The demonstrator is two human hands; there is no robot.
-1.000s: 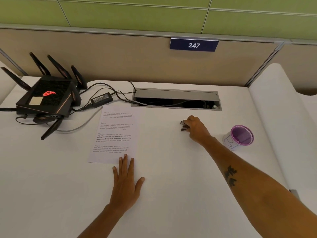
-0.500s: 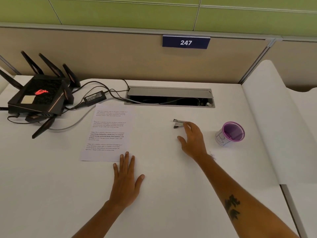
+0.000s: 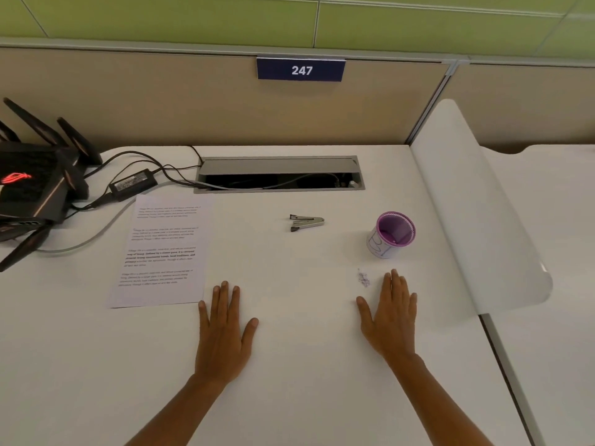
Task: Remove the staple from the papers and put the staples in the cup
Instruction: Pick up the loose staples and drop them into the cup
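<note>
Hands, two, bare — both flat, palms down on the white desk (image 3: 289, 397), fingers straight, gripping nothing. Left hand (image 3: 223, 333): fingertips just beside the near right corner of the white printed sheet of paper (image 3: 161, 252), which lies ahead and to its left. Right hand (image 3: 391, 317): a small scatter of greyish bits (image 3: 363, 279) just off its index fingertip — too small to tell what they are. Purple-lined white paper cup (image 3: 390, 235), upright, ahead of the right hand and well apart from it. Silver metal staple remover (image 3: 306, 222), lying on the desk ahead, between the two hands and apart from both. Black router with antennas (image 3: 32, 188) and black power adapter (image 3: 133, 185), far left, beyond the paper.
</note>
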